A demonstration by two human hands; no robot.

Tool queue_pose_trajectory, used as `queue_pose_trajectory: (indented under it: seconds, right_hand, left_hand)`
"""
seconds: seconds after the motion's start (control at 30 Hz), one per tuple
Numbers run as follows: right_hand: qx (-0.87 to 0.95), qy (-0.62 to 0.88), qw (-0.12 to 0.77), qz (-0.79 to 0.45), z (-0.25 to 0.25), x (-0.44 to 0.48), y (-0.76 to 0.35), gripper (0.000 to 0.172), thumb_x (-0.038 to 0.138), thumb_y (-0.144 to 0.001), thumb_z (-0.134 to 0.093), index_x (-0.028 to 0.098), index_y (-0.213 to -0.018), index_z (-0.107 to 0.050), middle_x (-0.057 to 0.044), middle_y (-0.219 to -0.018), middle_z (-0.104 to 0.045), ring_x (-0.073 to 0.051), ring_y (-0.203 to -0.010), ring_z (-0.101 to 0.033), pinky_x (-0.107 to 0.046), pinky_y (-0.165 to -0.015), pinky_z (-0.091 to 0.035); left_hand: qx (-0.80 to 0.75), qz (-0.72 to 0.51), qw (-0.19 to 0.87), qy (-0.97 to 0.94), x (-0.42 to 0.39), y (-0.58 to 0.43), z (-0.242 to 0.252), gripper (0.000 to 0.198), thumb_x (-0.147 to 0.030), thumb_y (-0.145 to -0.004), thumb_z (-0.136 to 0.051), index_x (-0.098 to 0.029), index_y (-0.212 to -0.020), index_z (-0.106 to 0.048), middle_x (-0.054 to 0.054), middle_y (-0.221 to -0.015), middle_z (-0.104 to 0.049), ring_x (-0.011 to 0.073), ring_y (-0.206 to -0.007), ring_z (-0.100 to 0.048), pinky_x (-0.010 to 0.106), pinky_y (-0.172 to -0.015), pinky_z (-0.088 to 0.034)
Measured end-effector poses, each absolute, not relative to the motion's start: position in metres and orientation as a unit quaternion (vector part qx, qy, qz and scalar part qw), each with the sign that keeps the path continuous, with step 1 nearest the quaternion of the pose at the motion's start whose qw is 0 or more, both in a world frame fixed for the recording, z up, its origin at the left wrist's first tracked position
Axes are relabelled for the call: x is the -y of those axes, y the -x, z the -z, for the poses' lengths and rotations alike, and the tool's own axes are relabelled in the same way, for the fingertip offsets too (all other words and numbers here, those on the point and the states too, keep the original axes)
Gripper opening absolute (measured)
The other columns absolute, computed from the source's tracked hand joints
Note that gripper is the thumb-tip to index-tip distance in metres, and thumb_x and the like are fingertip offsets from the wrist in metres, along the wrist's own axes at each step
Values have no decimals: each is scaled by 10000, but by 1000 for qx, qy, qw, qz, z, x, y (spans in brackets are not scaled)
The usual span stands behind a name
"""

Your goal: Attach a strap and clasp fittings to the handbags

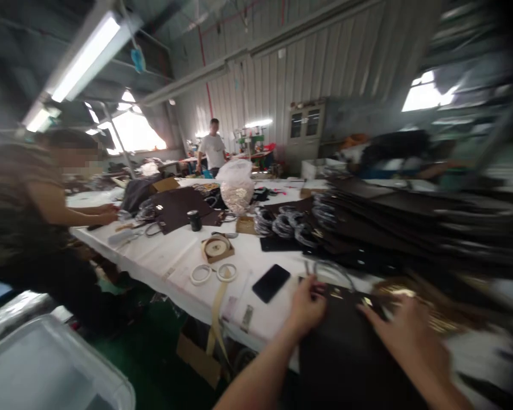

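A dark brown bag panel (345,336) hangs over the near edge of the table, with gold-coloured metal fittings at its top and a thin looped handle (339,267) rising from it. My left hand (308,306) has its fingers curled closed at the panel's upper left corner, by the handle's end. My right hand (416,333) is at the panel's upper right, its thumb stretched toward the fitting there. Motion blur smears its fingers, so its grip is unclear. Beyond it lies a shallow container (438,310) of gold-coloured pieces, partly covered by the hand.
A black phone (271,283), tape rolls (201,275) and a boxed tape roll (217,248) lie on the white-covered table (175,270). Dark panels with wrapped handles (384,222) are piled right. One co-worker (29,199) leans in left; another person (213,149) stands behind.
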State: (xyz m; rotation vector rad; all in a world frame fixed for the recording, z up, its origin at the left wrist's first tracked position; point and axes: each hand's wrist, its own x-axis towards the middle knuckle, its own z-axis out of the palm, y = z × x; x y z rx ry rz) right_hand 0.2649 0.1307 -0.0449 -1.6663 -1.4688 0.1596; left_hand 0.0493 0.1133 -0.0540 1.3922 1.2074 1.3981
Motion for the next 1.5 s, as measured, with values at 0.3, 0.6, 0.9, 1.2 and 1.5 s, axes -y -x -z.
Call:
queue_pose_trajectory:
  seconds: [0.3, 0.6, 0.9, 1.2, 1.5]
  right_hand:
    - [608, 741, 275, -81, 24, -133, -287, 594, 498, -1030, -782, 214, -1520, -604, -125, -1198, -800, -339, -1142, -752, -382, -975, -533]
    - [694, 685, 214, -57, 15, -133, -280, 189, 384, -1110, -745, 214, -1173, -798, -106, -1145, -788, -282, -1073, -732, -324, -907, -492]
    - [749, 549, 363, 75, -20, -85, -263, 400, 195, -1195, -474, 194, -1522, -705, -152, -1227, -749, -298, -1091, -733, -371, -954, -577]
    - [804, 380, 441, 123, -111, 16, -215, 589, 103, -1183, -508, 238, -1756, -476, -155, -1325, -732, -318, -1205, -727, -451, -1024, -635]
    - [746, 485, 446, 100, -117, 17, -207, 360, 183, -1161, -564, 244, -1472, -736, -160, -1340, -702, -341, -1208, -709, -503, -1024, -625]
  left_hand:
    - [-395, -570, 536, -481, -108, -21, 43, 625, -468, -923, -825, -119, -1413, -656, 138, -1105, -834, 201, -890, -724, 319, -815, -556]
    - [-487, -590, 480, -430, -57, -12, 39, 736, -564, -950, -799, -125, -1501, -584, 44, -894, -776, 133, -625, -577, 255, -584, -409]
    - [-584, -590, 289, -478, -16, -2, 45, 755, -567, -896, -877, -187, -1495, -618, 141, -1324, -692, 294, -1113, -688, 466, -971, -611]
    - [-556, -634, 249, -477, -12, -4, -17, 754, -597, -1008, -770, -187, -1604, -558, 192, -1520, -675, 384, -1475, -615, 551, -1293, -464]
    - [-403, -658, 563, -296, 14, 13, -15, 589, -655, -862, -929, -178, -1197, -840, 143, -1165, -855, 320, -1091, -795, 429, -983, -649]
